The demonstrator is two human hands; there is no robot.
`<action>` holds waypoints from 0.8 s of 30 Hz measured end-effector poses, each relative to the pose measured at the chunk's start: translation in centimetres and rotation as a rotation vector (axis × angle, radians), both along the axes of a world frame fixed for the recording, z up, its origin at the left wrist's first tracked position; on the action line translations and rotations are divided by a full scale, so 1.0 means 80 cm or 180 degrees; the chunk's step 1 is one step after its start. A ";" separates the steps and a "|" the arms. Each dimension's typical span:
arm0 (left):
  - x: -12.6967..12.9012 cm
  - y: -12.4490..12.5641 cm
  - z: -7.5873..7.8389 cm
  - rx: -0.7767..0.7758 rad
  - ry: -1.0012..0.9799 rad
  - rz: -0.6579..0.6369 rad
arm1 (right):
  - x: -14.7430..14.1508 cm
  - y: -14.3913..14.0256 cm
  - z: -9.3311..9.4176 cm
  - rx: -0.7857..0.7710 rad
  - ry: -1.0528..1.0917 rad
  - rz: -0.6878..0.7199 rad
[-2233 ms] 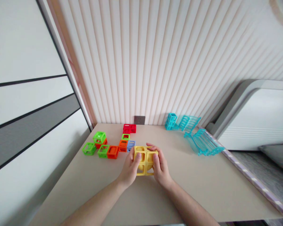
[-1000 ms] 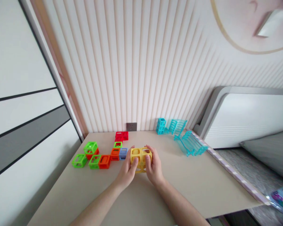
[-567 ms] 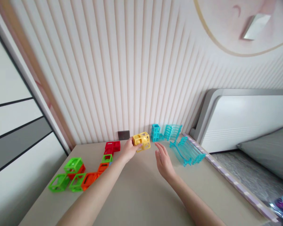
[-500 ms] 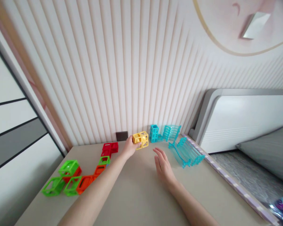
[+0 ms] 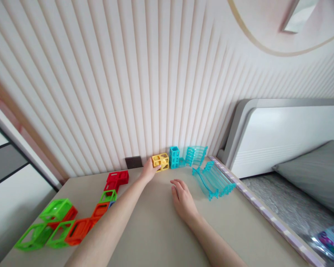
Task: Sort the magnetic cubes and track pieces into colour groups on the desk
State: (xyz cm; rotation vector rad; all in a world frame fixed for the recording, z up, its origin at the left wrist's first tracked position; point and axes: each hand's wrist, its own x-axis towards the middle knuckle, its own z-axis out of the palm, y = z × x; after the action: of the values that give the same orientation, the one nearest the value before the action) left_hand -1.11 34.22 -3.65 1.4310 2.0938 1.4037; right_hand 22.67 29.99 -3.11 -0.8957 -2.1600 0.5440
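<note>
My left hand (image 5: 150, 170) is closed on a yellow openwork block piece (image 5: 160, 162) made of joined cubes, near the back of the table. Just right of that piece stands a short turquoise block tower (image 5: 174, 157). My right hand (image 5: 182, 196) rests low over the tabletop (image 5: 156, 222) with nothing in it, its fingers bent forward and the thumb slightly apart. To its right lies a clear turquoise slatted piece (image 5: 215, 180), and behind that a similar slatted piece (image 5: 196, 155) stands upright by the wall.
Left of my arm are red blocks (image 5: 115, 180), orange blocks (image 5: 79, 230) and green blocks (image 5: 55, 210). A dark wall socket plate (image 5: 133, 162) sits low on the ribbed wall (image 5: 128, 74). A striped edge strip (image 5: 261, 207) borders the table beside the bed (image 5: 289, 137).
The yellow piece has gone down and back toward the wall, close beside the turquoise tower, still in my left hand. My right hand has lowered. The view has swung slightly right.
</note>
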 end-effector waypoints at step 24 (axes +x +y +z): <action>0.015 -0.038 0.008 -0.0305 0.0398 -0.0012 | -0.007 0.001 -0.006 -0.0049 -0.0351 -0.0194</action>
State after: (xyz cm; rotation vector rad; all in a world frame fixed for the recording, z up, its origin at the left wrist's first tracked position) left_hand 0.09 31.20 -3.00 1.5192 2.2003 1.2236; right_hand 22.11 30.06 -3.59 -1.0178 -2.2218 0.4918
